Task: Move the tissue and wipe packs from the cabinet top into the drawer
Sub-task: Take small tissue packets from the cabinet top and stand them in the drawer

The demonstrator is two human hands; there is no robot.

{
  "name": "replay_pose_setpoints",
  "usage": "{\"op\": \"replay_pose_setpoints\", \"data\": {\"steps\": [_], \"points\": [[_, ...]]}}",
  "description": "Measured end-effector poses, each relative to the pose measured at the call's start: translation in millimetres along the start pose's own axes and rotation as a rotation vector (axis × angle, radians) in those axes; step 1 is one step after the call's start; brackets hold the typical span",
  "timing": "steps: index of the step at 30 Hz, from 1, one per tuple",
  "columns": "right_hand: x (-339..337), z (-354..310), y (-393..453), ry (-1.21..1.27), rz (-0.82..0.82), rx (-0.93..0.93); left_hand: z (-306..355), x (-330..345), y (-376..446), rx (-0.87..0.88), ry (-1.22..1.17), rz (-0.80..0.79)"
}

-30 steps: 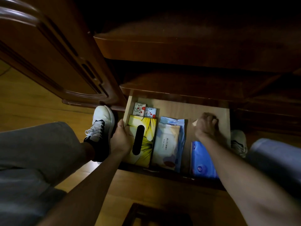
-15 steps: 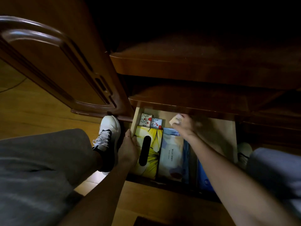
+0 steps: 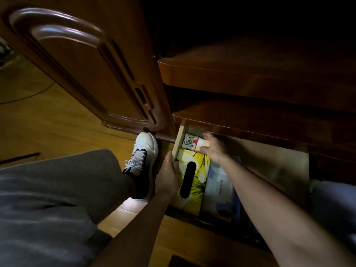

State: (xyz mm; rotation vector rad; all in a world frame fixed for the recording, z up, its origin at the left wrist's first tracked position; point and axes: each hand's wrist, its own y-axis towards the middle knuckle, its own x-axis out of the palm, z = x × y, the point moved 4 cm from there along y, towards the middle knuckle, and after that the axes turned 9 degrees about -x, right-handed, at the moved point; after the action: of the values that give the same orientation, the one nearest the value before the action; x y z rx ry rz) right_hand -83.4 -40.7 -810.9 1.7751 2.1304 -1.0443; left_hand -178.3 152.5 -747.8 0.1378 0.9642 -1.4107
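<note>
Left hand (image 3: 169, 177) clamps the drawer's (image 3: 178, 140) left wall, thumb on the yellow box (image 3: 194, 182) just beside it, likely steadying drawer and box while the other hand works. Right hand (image 3: 212, 149) reaches across to the back-left corner, fingers pinching a small pale pack (image 3: 203, 144) and setting it right beside the cartoon pack (image 3: 189, 141). Under that forearm lies the blue-white wipe pack (image 3: 221, 187), already stowed flat.

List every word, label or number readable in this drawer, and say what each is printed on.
None can be read.
Pale blue wipe pack: one column of small print, too blurred.
Small pocket tissue pack: cartoon with red marks, no legible words.
Yellow tissue box: floral pattern only.
</note>
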Motion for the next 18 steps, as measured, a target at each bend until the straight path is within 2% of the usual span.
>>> {"op": "replay_pose_setpoints", "data": {"steps": [3,11,15,18], "points": [[0.5,4.0,7.3,-0.064,-0.004,0.061,1.1,-1.5,0.5,0.015,0.015,0.014],[7.2,-2.7,16.9,-0.057,-0.135,0.021,0.9,-0.5,2.5,-0.014,0.073,0.044],[8.8,-0.2,11.4,0.066,-0.103,0.021,-0.4,-0.4,2.5,-0.006,0.073,0.026],[-4.2,3.2,-0.4,0.097,0.050,0.080,-0.6,0.2,4.5,-0.002,0.065,0.009]]}}
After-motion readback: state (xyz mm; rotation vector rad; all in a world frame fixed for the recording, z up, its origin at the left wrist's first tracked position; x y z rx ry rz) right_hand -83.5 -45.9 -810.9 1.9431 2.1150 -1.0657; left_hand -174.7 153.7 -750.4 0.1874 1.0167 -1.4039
